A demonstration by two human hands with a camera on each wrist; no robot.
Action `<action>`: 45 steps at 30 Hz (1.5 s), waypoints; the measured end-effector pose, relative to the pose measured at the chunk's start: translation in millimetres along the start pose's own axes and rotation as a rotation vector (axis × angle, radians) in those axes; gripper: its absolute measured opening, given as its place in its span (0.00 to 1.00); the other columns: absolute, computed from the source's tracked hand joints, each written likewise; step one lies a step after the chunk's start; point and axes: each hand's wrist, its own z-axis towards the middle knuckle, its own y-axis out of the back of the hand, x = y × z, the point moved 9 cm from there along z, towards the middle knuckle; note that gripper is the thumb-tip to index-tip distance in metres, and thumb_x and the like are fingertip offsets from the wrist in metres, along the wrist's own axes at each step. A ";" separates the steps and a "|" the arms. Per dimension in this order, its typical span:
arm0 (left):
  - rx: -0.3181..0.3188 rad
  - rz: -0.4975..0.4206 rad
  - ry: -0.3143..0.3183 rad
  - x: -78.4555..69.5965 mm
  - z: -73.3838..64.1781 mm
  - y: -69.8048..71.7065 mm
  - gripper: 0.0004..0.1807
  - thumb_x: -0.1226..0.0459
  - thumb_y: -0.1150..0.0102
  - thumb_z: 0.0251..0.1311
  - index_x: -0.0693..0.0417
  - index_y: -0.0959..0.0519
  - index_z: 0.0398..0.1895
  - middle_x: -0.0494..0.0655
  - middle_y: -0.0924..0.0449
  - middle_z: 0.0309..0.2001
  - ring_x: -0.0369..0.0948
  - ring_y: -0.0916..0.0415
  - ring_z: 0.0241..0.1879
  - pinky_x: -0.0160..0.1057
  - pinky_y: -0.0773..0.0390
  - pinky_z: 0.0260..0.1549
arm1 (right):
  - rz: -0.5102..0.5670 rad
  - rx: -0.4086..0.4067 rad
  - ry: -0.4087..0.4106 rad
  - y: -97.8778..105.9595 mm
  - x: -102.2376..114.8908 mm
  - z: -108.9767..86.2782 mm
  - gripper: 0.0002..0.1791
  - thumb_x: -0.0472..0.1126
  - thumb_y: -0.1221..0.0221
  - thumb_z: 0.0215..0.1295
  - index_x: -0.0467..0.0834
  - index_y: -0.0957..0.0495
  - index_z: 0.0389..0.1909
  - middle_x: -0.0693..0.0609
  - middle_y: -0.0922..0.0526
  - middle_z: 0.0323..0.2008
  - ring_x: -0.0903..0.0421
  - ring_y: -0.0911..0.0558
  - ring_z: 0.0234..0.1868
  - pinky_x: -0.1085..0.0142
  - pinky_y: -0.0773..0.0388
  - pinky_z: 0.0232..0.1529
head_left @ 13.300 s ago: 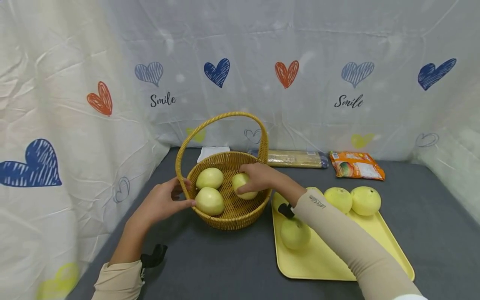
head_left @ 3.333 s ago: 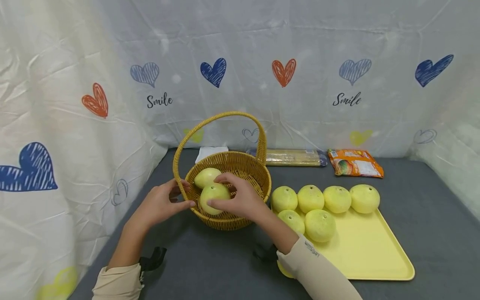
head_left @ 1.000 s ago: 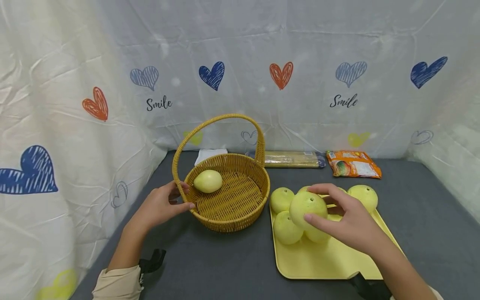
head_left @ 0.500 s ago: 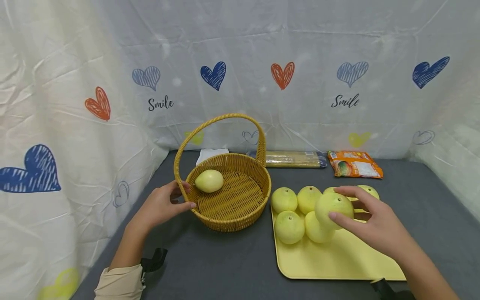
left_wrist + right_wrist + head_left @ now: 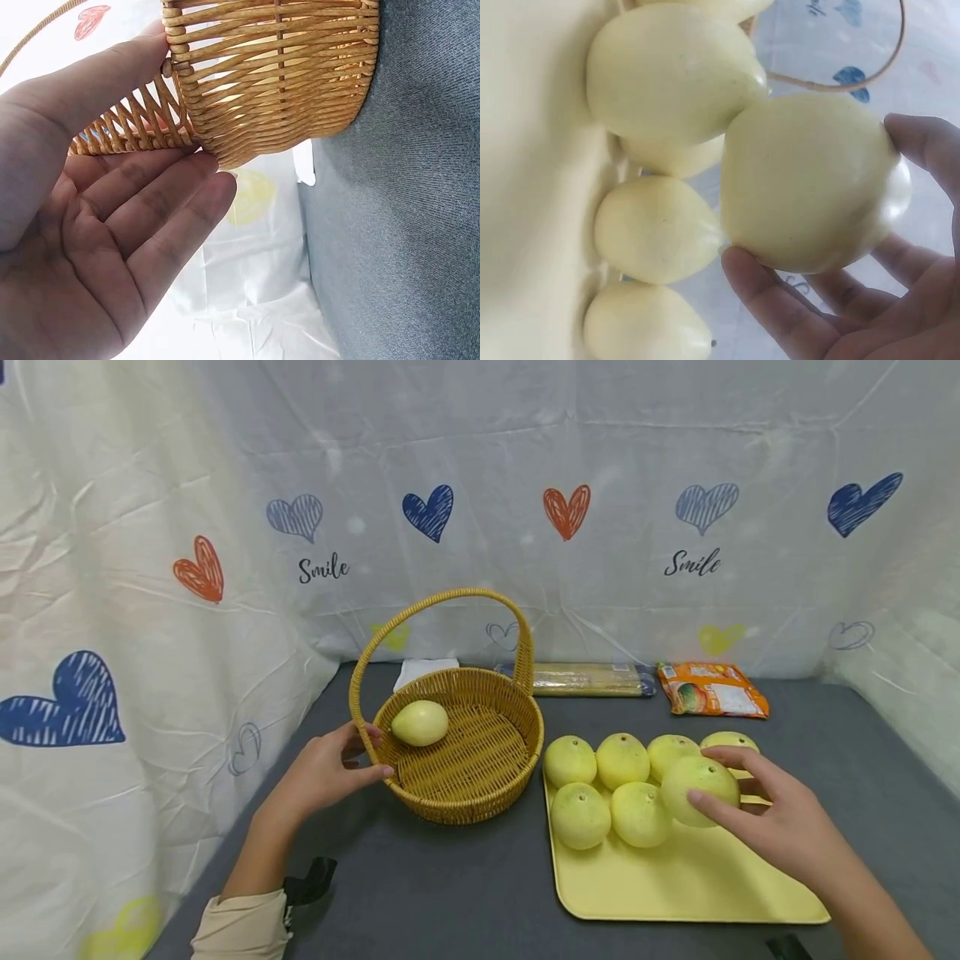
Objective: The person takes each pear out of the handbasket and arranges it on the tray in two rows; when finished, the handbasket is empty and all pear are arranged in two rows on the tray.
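Observation:
My right hand (image 5: 780, 814) grips a pale yellow-green pomelo (image 5: 699, 790) between thumb and fingers, over the yellow tray (image 5: 675, 893). In the right wrist view, the held pomelo (image 5: 810, 184) stands off the tray surface, close beside another pomelo (image 5: 667, 75). Several pomelos sit on the tray in two rows, the back row including one pomelo (image 5: 570, 761) at the left end. With thumb and fingers, my left hand (image 5: 318, 777) holds the wicker basket (image 5: 465, 814) at its left rim and handle base (image 5: 176, 67). One pomelo (image 5: 420, 723) lies inside the basket, at its left.
Behind the basket lie a white cloth or paper (image 5: 426, 669) and a long clear-wrapped package (image 5: 588, 679). An orange packet (image 5: 712, 689) rests at the back right. A white curtain printed with hearts (image 5: 487, 460) hangs around the dark grey table (image 5: 420, 893).
The right hand has carried a pomelo from the basket to the tray, moving right and lower over the last second. Earlier, the basket held more pomelos. The left hand stays on the basket.

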 end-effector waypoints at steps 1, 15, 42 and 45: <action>-0.002 0.002 0.002 0.4 0.0 0.0 0.31 0.55 0.25 0.56 0.62 0.24 0.58 0.57 0.20 0.56 0.55 0.20 0.54 0.53 0.18 0.49 | -0.010 0.004 -0.012 0.0 -2.8 0.1 0.34 0.54 0.33 0.65 0.47 0.31 0.69 0.44 0.28 0.64 0.64 0.19 0.48 0.65 0.18 0.33; -0.002 0.003 0.010 1.6 -1.5 0.5 0.32 0.54 0.25 0.56 0.62 0.25 0.58 0.56 0.20 0.56 0.54 0.21 0.55 0.51 0.18 0.50 | -0.081 0.081 -0.106 -12.3 -40.3 9.1 0.39 0.61 0.36 0.66 0.41 0.33 0.69 0.34 0.32 0.66 0.31 0.22 0.53 0.52 0.18 0.37; -0.001 0.009 0.017 1.1 -1.7 -0.1 0.31 0.53 0.26 0.57 0.61 0.25 0.58 0.56 0.20 0.57 0.54 0.21 0.56 0.52 0.18 0.50 | -0.043 0.200 -0.109 -32.2 -66.4 15.0 0.38 0.56 0.37 0.69 0.34 0.38 0.66 0.34 0.31 0.61 0.38 0.25 0.55 0.57 0.21 0.42; 0.000 0.016 0.019 -0.1 -1.5 0.4 0.32 0.53 0.26 0.57 0.61 0.25 0.59 0.56 0.21 0.57 0.54 0.21 0.56 0.52 0.19 0.51 | -0.062 0.216 -0.100 -31.3 -66.5 16.4 0.38 0.56 0.37 0.69 0.33 0.37 0.65 0.33 0.30 0.61 0.37 0.25 0.55 0.55 0.20 0.43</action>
